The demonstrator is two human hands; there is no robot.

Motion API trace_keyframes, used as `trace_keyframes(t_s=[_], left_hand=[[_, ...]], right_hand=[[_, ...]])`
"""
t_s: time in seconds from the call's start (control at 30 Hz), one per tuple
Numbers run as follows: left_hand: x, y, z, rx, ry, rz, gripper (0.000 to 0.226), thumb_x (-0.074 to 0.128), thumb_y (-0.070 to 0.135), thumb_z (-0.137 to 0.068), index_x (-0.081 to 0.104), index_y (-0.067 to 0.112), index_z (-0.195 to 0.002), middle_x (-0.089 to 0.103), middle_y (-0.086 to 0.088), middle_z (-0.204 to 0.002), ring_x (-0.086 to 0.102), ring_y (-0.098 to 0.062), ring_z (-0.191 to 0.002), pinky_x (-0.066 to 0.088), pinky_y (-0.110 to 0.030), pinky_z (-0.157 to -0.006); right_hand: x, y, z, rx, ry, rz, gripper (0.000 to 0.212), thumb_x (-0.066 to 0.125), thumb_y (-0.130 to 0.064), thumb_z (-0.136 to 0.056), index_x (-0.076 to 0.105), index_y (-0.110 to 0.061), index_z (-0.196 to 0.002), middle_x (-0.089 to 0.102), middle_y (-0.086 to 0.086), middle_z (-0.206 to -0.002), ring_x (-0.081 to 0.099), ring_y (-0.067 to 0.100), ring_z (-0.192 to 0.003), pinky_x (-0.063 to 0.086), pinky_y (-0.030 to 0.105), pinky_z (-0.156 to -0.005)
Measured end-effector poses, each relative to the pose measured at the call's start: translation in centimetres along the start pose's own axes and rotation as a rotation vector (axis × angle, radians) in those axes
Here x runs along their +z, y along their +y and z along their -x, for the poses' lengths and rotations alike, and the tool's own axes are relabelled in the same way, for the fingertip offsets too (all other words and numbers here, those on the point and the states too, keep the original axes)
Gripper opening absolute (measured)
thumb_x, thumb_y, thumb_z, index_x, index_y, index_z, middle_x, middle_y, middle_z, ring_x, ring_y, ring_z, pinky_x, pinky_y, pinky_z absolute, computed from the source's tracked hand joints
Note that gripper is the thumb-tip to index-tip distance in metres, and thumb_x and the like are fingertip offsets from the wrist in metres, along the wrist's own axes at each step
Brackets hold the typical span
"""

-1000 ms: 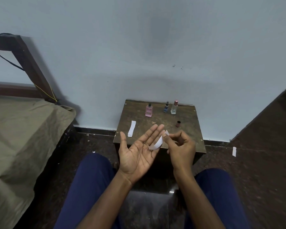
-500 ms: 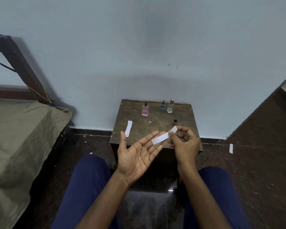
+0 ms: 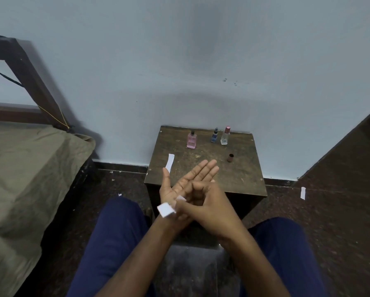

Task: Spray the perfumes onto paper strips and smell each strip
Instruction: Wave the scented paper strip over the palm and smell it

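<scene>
held strip [image 3: 166,209]: white paper, pinched in right hand [image 3: 207,207] over left wrist
table strip [image 3: 170,164]: white, flat on table's left edge
pink bottle [image 3: 191,139]: upright, black nozzle
blue bottle [image 3: 214,136]: small, upright
clear bottle [image 3: 225,136]: upright, pink cap
cap [image 3: 230,157]: dark, alone, upright

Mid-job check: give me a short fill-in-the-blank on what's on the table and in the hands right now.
1. The right hand pinches a white paper ____ over the left hand's wrist.
2. The left hand is open, with its palm facing ____.
3. On the table, the number of bottles standing near the wall is ____.
4. The leftmost bottle holds liquid coloured ____.

Missing words: strip; up; three; pink
</scene>
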State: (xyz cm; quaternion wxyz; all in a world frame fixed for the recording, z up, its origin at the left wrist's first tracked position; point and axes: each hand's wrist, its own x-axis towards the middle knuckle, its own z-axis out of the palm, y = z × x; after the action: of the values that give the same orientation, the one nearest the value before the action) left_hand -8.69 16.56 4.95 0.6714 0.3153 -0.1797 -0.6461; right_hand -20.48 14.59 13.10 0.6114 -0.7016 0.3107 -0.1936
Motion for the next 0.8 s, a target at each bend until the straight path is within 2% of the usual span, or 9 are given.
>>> trace_keyframes(t_s=[0.03,0.07,0.13,0.23,0.4,0.5,0.57,0.67,0.8], left_hand=[[0.3,0.4,0.0,0.021,-0.056,0.103,0.099,0.013,0.071,-0.109,0.052,-0.011,-0.150,0.047,-0.008,-0.167,0.027,-0.033,-0.162,0.002,-0.036,-0.136],[0.4,0.4,0.0,0.013,-0.086,0.218,0.110,0.015,0.083,-0.102,0.029,-0.007,-0.163,0.029,-0.018,-0.174,0.018,-0.034,-0.165,0.003,-0.044,-0.136],[1.2,0.2,0.0,0.021,-0.118,0.303,0.114,0.018,0.087,-0.097,0.014,-0.003,-0.168,0.018,-0.021,-0.177,0.013,-0.033,-0.166,0.007,-0.050,-0.135],[1.2,0.3,-0.2,0.075,-0.236,0.398,0.116,0.020,0.088,-0.096,0.013,-0.002,-0.168,0.017,-0.021,-0.177,0.012,-0.033,-0.166,0.004,-0.054,-0.135],[0.7,0.4,-0.3,0.047,-0.283,0.404,0.120,0.019,0.091,-0.093,0.015,-0.003,-0.168,0.019,-0.022,-0.176,0.013,-0.035,-0.166,-0.009,-0.050,-0.135],[0.3,0.4,-0.3,0.050,-0.264,0.368,0.124,0.019,0.093,-0.091,0.015,-0.004,-0.167,0.022,-0.024,-0.175,0.017,-0.037,-0.165,-0.010,-0.050,-0.134],[0.2,0.3,-0.3,0.051,-0.266,0.394,0.126,0.020,0.095,-0.090,0.014,-0.005,-0.167,0.022,-0.026,-0.174,0.018,-0.039,-0.164,-0.004,-0.051,-0.136],[0.3,0.5,-0.3,0.040,-0.278,0.446,0.128,0.023,0.095,-0.090,0.012,-0.006,-0.166,0.022,-0.029,-0.173,0.018,-0.042,-0.164,0.000,-0.047,-0.136],[0.3,0.5,-0.3,0.029,-0.268,0.432,0.130,0.024,0.096,-0.089,0.012,-0.007,-0.166,0.023,-0.030,-0.172,0.018,-0.044,-0.163,0.001,-0.047,-0.137]], right_hand=[[0.0,1.0,-0.4,-0.064,0.157,0.244,0.011,0.084,-0.013,-0.087,0.076,-0.020,-0.083,0.079,-0.007,-0.080,0.075,0.002,-0.077,0.058,0.019,-0.073],[0.0,1.8,-0.8,-0.120,0.266,0.376,0.014,0.085,-0.014,-0.085,0.076,-0.023,-0.080,0.077,-0.012,-0.076,0.074,0.001,-0.074,0.055,0.016,-0.068],[-0.5,2.6,-1.2,-0.172,0.368,0.402,0.013,0.086,-0.017,-0.084,0.076,-0.023,-0.078,0.075,-0.014,-0.072,0.073,0.001,-0.069,0.056,0.018,-0.062],[-1.2,2.9,-1.5,-0.145,0.419,0.341,0.009,0.087,-0.019,-0.084,0.080,-0.023,-0.081,0.078,-0.016,-0.075,0.074,0.001,-0.068,0.061,0.025,-0.064],[-2.2,3.1,-1.7,-0.088,0.383,0.229,0.005,0.084,-0.021,-0.090,0.082,-0.025,-0.087,0.079,-0.012,-0.076,0.077,0.006,-0.071,0.065,0.035,-0.072],[-2.7,3.3,-1.7,-0.056,0.388,0.176,0.006,0.081,-0.020,-0.094,0.082,-0.024,-0.090,0.079,-0.005,-0.072,0.078,0.011,-0.069,0.066,0.040,-0.076],[-2.9,3.3,-1.7,-0.065,0.421,0.166,0.005,0.081,-0.021,-0.094,0.083,-0.024,-0.091,0.079,-0.006,-0.071,0.077,0.011,-0.067,0.065,0.036,-0.072],[-3.4,3.6,-1.8,-0.092,0.494,0.222,0.002,0.084,-0.023,-0.091,0.085,-0.025,-0.089,0.077,-0.013,-0.069,0.073,0.005,-0.064,0.054,0.018,-0.063],[-3.9,4.0,-2.0,-0.102,0.554,0.241,0.007,0.087,-0.022,-0.089,0.083,-0.025,-0.084,0.076,-0.017,-0.071,0.071,0.002,-0.065,0.051,0.012,-0.061]])
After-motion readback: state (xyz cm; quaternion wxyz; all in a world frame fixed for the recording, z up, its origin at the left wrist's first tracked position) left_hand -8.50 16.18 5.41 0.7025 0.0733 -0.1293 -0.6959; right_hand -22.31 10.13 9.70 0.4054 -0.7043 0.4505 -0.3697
